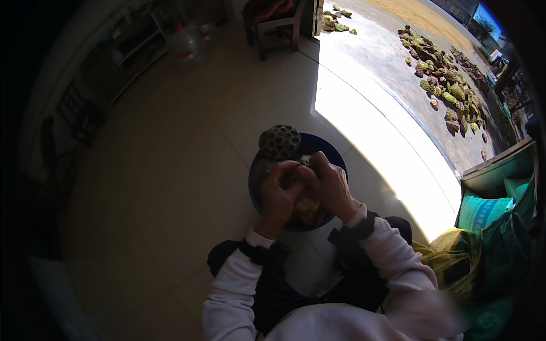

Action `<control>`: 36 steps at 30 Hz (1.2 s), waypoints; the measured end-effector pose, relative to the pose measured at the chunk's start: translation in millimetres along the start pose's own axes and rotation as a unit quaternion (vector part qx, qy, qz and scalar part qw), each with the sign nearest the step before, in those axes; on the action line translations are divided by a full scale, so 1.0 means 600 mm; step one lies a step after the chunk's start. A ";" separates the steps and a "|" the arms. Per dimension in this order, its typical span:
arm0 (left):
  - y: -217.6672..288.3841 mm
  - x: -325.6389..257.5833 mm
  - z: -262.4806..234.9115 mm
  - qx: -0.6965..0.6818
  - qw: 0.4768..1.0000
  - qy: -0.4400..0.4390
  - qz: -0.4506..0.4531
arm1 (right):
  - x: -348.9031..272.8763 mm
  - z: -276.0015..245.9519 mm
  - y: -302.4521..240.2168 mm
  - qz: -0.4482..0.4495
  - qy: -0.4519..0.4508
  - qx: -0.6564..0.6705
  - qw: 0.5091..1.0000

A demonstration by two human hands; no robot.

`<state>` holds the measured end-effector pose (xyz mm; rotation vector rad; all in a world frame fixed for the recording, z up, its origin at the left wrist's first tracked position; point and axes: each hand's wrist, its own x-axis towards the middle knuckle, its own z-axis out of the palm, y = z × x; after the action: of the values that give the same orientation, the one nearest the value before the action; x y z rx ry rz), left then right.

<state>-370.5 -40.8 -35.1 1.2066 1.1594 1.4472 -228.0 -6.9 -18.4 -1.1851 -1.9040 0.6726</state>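
Tiles, pale and broad, make up the floor [170, 187] of a dim room, with a bright slab of sunlight [364, 136] lying across its right side. At the far left stand a shelf unit [142, 46] and large clear bottles [187, 48]; a wooden chair [277, 27] is at the far side. Beyond the sunlight, at far right, many green and brown pods [449, 91] lie spread on the ground outside. Nearer on the right are green sacks [484, 211] and a yellow bag [455, 243].

On the floor before the seated person is a round basin with a blue rim [322, 139]. A grey-brown lotus seed pod [280, 142] is at its far left edge, just beyond the left hand [277, 199]. Its holed, nearly round face is turned up toward the head; its stem side is hidden, so I cannot tell where its long axis runs. The right hand [333, 187] meets the left over the basin, fingers bent and bunched together. A small pale piece [305, 160] shows at the fingertips; I cannot tell which fingers clamp it, or which way it points
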 end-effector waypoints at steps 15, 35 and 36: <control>0.002 0.055 -0.117 -0.283 0.924 0.247 -0.065 | 0.027 -0.001 0.114 0.288 0.093 0.541 0.785; -0.010 0.047 -0.073 0.002 0.997 0.069 -0.046 | 0.019 -0.040 0.051 0.203 -0.066 0.345 0.914; -0.005 0.051 -0.073 0.013 0.998 0.057 -0.028 | 0.021 -0.045 0.051 0.172 -0.089 0.316 0.929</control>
<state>-417.7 -15.5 -37.0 1.1126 1.2814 1.4789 -194.0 18.1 -22.5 -1.0520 -1.4357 1.4974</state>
